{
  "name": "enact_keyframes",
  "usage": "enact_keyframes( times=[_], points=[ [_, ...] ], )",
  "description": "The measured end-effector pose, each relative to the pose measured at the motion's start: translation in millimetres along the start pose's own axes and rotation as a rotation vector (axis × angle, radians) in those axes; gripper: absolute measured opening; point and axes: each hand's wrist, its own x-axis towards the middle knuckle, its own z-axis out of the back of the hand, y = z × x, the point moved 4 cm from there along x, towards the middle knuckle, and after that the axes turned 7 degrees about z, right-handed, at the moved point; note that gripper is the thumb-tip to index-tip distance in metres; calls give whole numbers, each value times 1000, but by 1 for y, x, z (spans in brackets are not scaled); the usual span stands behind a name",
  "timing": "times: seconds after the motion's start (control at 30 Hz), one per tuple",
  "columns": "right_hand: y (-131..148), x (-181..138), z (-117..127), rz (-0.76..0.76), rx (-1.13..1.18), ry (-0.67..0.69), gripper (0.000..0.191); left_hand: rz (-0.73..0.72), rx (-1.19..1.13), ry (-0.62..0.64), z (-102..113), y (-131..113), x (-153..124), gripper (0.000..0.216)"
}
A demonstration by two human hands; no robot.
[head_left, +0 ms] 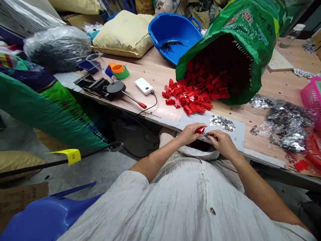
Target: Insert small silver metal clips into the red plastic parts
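My left hand [190,133] is closed around a small red plastic part [201,130] at the table's front edge. In my right hand [222,142] is a thin dark tool [206,135], its tip against the red part; its exact kind is too small to tell. Just beyond my hands, small silvery metal pieces [222,123] lie on a grey sheet [239,131]. A heap of red plastic parts [192,97] spills from the mouth of a green woven sack [255,57] lying on its side. Under my hands, a white bag opening [198,153] shows at my lap.
A blue basin [173,30] stands behind the heap. Left on the table are a white power bank [144,86] with a cable and a black lever device [100,87]. Bags of metal pieces [288,124] and a pink basket [312,100] are at right.
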Motion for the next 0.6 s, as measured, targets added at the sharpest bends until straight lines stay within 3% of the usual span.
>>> enact_keyframes(
  times=[0.3, 0.6],
  points=[
    [2, 0, -5, 16, -126, 23, 19, 27, -46, 33, 3, -1, 2, 41],
    [23, 4, -18, -139, -427, 59, 22, 28, -80, 51, 3, 5, 5, 33]
  ],
)
